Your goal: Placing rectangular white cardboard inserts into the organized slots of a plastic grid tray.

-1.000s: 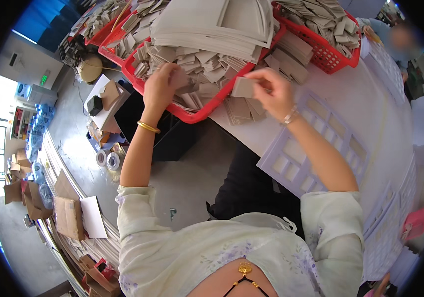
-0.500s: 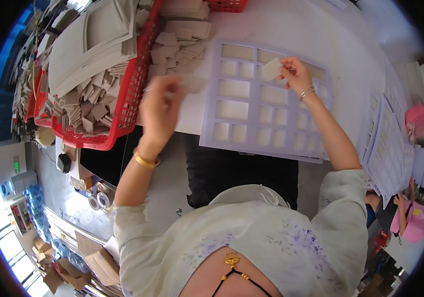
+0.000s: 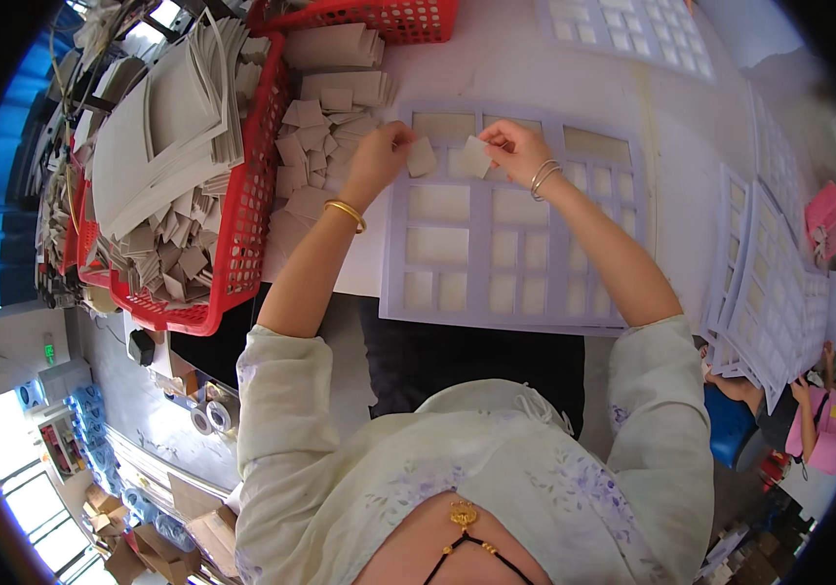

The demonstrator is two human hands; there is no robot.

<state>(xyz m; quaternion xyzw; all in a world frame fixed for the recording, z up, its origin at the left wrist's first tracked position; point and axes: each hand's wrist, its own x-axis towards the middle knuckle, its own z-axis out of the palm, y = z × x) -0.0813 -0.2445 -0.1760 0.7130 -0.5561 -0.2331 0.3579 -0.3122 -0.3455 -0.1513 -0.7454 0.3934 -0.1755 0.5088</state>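
In the head view, 1 small greyish card (image 3: 423,159) is pinched between thumb and closed fingertips of the left hand (image 3: 382,156), and a 2nd card (image 3: 476,156) is gripped likewise by the right hand (image 3: 522,153). The 2 cards are held over the upper-left windows of the lavender multi-window panel (image 3: 479,244).

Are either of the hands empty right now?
No, the left hand holds one small pale card and the right hand another.
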